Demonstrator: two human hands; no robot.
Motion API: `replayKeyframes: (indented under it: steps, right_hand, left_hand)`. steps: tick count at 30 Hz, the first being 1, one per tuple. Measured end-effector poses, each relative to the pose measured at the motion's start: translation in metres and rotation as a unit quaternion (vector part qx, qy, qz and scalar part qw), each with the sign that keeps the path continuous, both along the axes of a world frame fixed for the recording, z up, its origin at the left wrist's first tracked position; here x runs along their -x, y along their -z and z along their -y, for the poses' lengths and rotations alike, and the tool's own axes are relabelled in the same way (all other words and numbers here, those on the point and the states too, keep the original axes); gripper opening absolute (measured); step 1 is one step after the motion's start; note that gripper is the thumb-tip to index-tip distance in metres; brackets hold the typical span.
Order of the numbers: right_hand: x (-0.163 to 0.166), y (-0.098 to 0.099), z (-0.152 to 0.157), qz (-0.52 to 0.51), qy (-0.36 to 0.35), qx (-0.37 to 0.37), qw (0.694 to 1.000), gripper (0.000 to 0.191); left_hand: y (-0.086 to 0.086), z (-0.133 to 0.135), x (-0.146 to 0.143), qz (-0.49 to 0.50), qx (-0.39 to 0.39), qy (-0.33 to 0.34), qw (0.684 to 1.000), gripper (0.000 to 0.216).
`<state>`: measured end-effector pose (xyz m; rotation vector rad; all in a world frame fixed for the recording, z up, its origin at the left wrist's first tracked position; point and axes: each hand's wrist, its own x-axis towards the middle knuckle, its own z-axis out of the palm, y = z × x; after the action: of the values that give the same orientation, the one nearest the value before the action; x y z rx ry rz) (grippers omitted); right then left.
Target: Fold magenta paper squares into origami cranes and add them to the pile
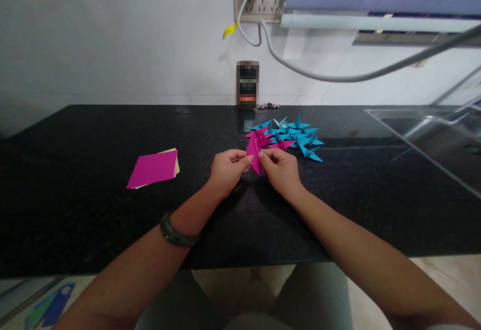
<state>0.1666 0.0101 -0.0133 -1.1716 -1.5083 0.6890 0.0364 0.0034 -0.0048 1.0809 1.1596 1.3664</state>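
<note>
Between both hands, above the black counter, is a folded piece of magenta origami paper (pixel 254 154), long and pointed at top and bottom. My left hand (pixel 230 167) pinches its left side between thumb and fingers. From the other side my right hand (pixel 280 168) grips the right edge with its thumb in front. Just beyond the fingers lie finished paper cranes: several blue ones (pixel 296 132) and a few magenta ones (pixel 282 144). A stack of square paper (pixel 153 168), magenta on top with pale yellow edges below, rests off to the left.
The black counter (pixel 93 219) meets a tiled wall. A phone-like object (pixel 248 84), blurred out, leans there beside a beaded string (pixel 268 106). A grey cable (pixel 319 75) hangs from the wall socket (pixel 263 0). A metal-edged sink (pixel 424 129) lies at the right.
</note>
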Motion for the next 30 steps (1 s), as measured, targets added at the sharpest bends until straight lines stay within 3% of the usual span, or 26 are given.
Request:
replayKeyframes:
  steps: [9,19,30]
  right_hand:
    - [0.0032,-0.0009,0.001,-0.116,-0.042,0.066,0.99,0.026]
    - [0.0032,0.0023,0.0004,-0.069,-0.048,0.042,0.996,0.026]
    - [0.0001,0.0002,-0.0003,0.037,0.016,-0.025,0.999,0.021]
  left_hand:
    - [-0.0008,0.0001,0.0,0.025,0.002,-0.011,1.0,0.021]
    - [0.0002,0.0007,-0.0012,0.01,-0.01,-0.018,1.0,0.021]
    - [-0.0038,0.0061,-0.0029,0.01,0.002,0.039,0.999,0.025]
